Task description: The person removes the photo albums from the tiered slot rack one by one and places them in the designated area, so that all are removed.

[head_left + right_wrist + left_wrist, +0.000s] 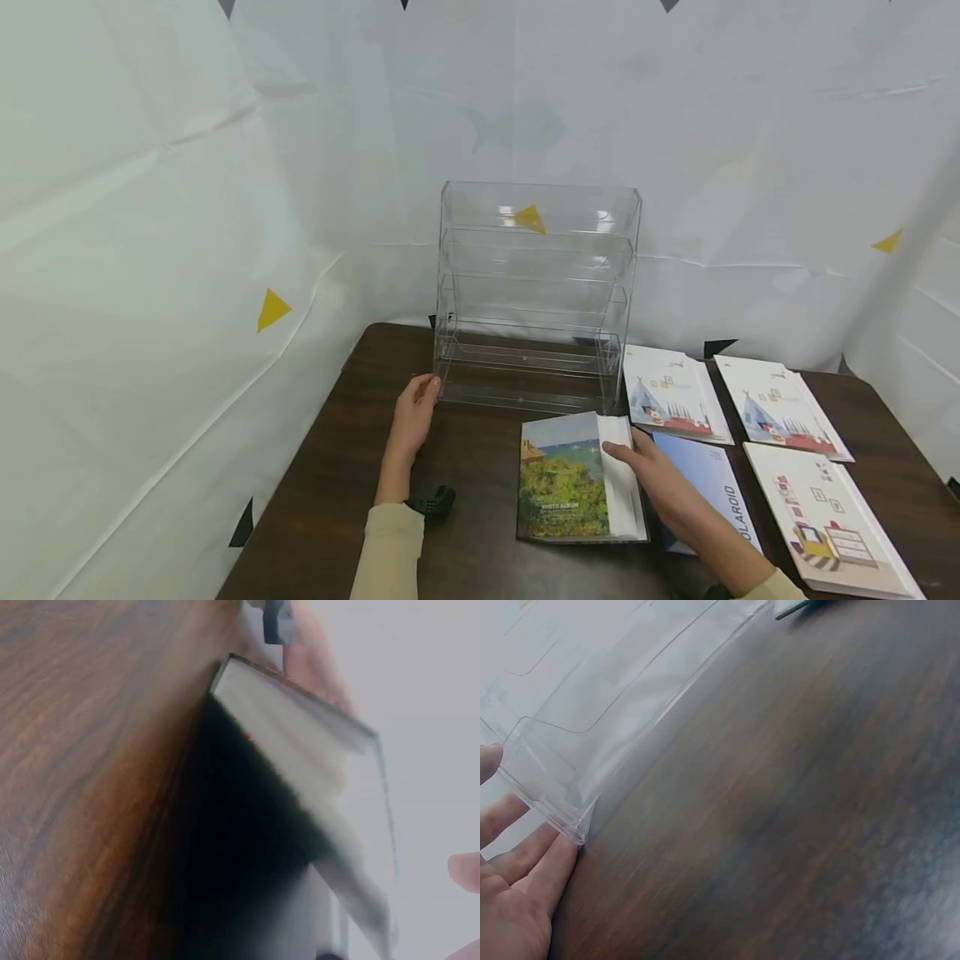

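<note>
Dark wooden table (465, 450) carries a clear acrylic tiered rack (536, 292) at the back centre. Photo album (577, 487) lies in front of the rack, its right edge lifted off the tabletop. Left hand (412, 417), fingers straight, touches the rack's lower left corner. Right hand (656, 479) grasps the album's raised page edge.
</note>
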`<state>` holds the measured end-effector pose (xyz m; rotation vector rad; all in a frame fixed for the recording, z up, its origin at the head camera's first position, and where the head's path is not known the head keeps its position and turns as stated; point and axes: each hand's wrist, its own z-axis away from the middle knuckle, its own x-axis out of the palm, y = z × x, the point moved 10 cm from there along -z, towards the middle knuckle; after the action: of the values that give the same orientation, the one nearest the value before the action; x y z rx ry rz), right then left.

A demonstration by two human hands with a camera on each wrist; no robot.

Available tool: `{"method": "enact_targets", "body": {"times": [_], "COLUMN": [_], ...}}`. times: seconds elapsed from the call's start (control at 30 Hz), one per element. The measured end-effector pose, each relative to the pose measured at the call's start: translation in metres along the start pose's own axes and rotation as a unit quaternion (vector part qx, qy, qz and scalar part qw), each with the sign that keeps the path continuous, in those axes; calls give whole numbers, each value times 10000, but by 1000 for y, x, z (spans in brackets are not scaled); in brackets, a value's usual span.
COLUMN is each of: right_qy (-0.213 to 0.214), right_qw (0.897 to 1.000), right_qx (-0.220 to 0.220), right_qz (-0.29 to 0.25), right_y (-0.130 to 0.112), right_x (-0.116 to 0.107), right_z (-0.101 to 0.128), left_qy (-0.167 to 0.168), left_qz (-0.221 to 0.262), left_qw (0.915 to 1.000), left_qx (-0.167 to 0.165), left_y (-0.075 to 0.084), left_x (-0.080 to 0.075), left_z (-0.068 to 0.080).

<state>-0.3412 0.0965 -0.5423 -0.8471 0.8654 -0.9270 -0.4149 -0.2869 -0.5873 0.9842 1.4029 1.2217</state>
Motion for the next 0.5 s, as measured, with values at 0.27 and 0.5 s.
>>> {"method": "enact_targets", "body": {"times": [0.27,0.5], "right_qy": [-95,-174], "right_qw": [9994,9988], "right_qx": [254,-387], "right_qz": [220,237], "right_y": [5,-10], "right_x": [-2,10], "right_z": [8,15], "left_qy": [-7,118], "left_qz": [-55,2], "left_qw": [10000,9998], "left_qx": [-22,-141], "left_y": [-1,-10], "left_x": [2,-8], "left_z": [-1,0]}}
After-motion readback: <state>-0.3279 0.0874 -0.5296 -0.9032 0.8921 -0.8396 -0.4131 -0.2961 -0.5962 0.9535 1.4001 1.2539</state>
